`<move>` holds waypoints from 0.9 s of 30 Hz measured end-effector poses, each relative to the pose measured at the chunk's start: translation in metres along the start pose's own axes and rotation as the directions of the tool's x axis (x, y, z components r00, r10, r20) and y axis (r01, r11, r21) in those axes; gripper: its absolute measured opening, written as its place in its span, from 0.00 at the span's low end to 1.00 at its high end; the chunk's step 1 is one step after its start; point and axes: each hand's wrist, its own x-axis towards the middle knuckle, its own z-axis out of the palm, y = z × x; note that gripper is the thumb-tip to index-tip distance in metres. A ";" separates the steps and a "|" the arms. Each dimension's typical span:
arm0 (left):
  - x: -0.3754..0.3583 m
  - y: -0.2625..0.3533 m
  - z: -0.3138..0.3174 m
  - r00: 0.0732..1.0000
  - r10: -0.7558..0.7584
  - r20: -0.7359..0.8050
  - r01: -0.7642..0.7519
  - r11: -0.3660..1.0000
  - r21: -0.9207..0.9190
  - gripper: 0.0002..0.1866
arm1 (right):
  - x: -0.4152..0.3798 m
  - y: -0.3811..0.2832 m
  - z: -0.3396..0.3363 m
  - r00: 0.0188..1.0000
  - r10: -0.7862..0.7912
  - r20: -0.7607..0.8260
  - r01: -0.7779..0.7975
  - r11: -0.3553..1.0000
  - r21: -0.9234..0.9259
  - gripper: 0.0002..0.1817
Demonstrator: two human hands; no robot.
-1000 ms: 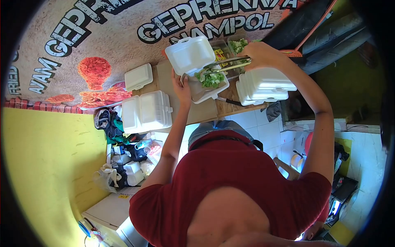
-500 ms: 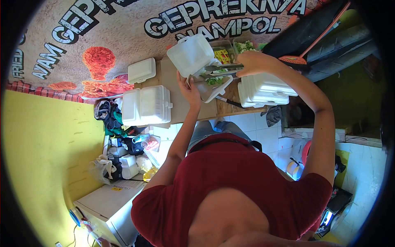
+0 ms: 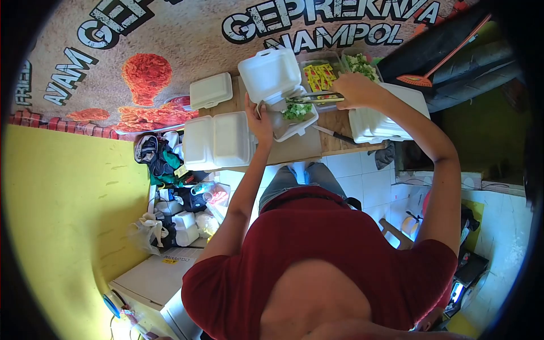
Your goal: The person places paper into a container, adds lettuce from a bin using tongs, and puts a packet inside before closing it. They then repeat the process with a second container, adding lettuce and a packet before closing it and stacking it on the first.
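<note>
A white foam takeout box (image 3: pixel 290 134) stands with its lid (image 3: pixel 271 76) raised. At its left side, my left hand (image 3: pixel 260 123) has its fingers closed on the edge, by a brownish paper-like rim. My right hand (image 3: pixel 360 90) grips metal tongs (image 3: pixel 317 97), which point left into the box. Chopped green vegetables (image 3: pixel 297 111) lie inside, just under the tong tips. Whether the tips still pinch any greens, I cannot see. Behind the right hand, a clear container (image 3: pixel 362 67) holds more chopped greens. Beside it are yellow and red sachets (image 3: pixel 319 76) in another clear container.
Closed foam boxes (image 3: pixel 218 140) sit at the left, with one more (image 3: pixel 211 90) behind them. A stack of foam boxes (image 3: pixel 391 113) stands to the right. A knife (image 3: pixel 335 135) lies near the table's front edge. An orange fly swatter (image 3: pixel 416 80) is at the far right.
The tongs have come down closer to the greens in the box. The box sits more level. The whole scene has shifted slightly right in view.
</note>
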 end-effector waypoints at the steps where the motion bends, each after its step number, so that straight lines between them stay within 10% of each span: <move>1: 0.004 -0.001 -0.007 1.000 0.011 0.001 -0.011 1.000 0.008 0.30 | 0.000 -0.001 0.002 1.000 0.015 0.002 -0.015 1.000 -0.006 0.19; 16: 0.051 -0.045 -0.041 0.999 0.032 0.023 -0.030 0.997 -0.075 0.30 | -0.041 -0.014 -0.021 0.953 0.303 -0.028 -0.293 0.939 0.183 0.24; 20: 0.050 -0.041 -0.036 0.999 0.022 0.045 -0.018 0.996 -0.088 0.29 | -0.015 0.013 -0.010 0.914 0.393 -0.096 -0.402 0.909 -0.112 0.21; 27: 0.047 -0.047 -0.028 0.996 -0.010 0.094 0.016 0.997 -0.073 0.28 | 0.068 0.068 0.071 0.808 0.545 0.223 -0.494 0.833 -0.249 0.23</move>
